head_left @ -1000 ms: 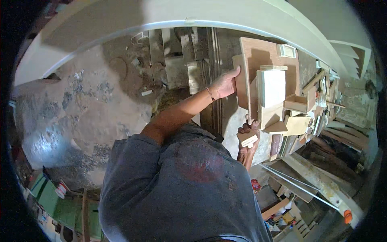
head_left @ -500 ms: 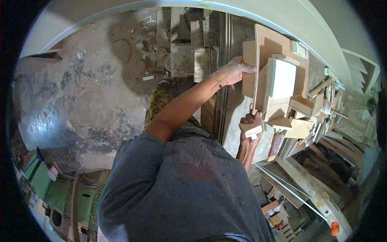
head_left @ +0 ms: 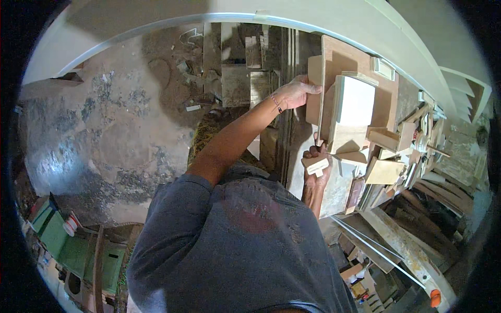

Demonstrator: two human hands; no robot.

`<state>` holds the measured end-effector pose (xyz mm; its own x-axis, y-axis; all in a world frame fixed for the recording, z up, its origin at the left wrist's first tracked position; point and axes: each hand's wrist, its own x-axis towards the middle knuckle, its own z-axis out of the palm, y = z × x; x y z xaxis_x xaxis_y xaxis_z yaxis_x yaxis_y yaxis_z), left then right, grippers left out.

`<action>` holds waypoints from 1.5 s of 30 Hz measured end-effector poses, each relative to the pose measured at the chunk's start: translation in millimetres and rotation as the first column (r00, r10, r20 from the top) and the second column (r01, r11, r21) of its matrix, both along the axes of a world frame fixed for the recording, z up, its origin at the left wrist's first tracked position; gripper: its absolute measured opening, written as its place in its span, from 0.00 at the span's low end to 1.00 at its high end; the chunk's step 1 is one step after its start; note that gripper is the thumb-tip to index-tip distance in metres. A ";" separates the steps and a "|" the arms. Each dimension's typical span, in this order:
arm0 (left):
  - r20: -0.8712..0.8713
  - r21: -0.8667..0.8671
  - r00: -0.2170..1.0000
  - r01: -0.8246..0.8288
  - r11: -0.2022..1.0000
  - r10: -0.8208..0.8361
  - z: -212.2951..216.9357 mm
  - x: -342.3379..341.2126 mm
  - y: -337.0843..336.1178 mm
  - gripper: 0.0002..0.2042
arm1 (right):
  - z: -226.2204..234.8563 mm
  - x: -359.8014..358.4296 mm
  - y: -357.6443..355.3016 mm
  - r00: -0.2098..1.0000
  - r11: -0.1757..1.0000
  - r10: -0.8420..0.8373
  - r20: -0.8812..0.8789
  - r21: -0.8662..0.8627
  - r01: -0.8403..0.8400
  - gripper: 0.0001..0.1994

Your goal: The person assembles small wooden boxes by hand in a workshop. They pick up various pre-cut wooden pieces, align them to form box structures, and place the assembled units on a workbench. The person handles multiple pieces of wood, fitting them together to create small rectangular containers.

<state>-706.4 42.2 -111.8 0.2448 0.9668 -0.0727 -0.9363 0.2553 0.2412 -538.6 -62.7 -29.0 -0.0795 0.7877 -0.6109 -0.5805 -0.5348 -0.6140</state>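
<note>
Woodworking shop: stacked wood offcuts, boards, dusty concrete floor.

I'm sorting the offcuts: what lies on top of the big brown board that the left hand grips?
On the big brown board lies a pale square wooden panel, with smaller wood blocks at its lower edge. The left hand grips the board's edge. Whatever lies under the panel is covered.

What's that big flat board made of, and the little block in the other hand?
The big flat board looks like bare, unfinished wood, perhaps plywood or fibreboard: matte tan face, no shine. The little block in the right hand looks like pale raw wood, cleanly sawn. The left hand grips the board's edge.
</note>
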 end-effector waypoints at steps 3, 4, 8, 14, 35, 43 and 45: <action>0.019 -0.019 1.000 0.013 1.000 -0.012 -7.5 0.5 1.7 0.15 | -1.1 -2.1 -1.3 1.000 0.999 -0.001 -0.013 0.050 0.002 0.16; 0.030 -0.023 0.999 0.019 1.000 -0.019 -10.5 0.9 2.6 0.16 | -2.2 -0.3 -1.9 0.999 1.000 -0.023 -0.049 0.009 0.024 0.16; 0.020 -0.011 1.000 0.018 1.000 -0.017 -9.2 -1.7 4.0 0.16 | -0.8 0.1 -2.7 0.993 1.000 -0.005 -0.114 -0.014 0.003 0.17; -0.109 -0.006 0.994 0.012 1.000 -0.013 -0.8 -6.0 -1.4 0.20 | -8.1 2.3 0.0 0.991 0.997 0.070 0.114 -0.027 -0.067 0.20; -0.964 -0.046 0.265 -0.085 0.995 -0.022 45.4 -36.9 -10.4 0.23 | -55.6 20.7 2.0 0.973 0.990 -0.043 0.227 -0.120 0.072 0.07; -0.965 0.147 0.145 -0.394 0.907 0.219 42.7 -29.3 22.8 0.28 | -52.3 17.4 4.3 0.971 0.995 0.007 0.237 -0.099 0.017 0.02; -0.962 0.211 0.057 -0.459 0.863 0.266 36.9 -30.8 39.2 0.27 | -17.7 9.2 9.1 0.929 0.994 0.097 0.356 -0.088 -0.070 0.02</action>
<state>-737.2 81.4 -74.9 -0.4945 0.8681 -0.0436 0.0435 0.0748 0.9962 -529.4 -53.6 -46.7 0.0923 0.7400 -0.6663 -0.2797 -0.6229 -0.7306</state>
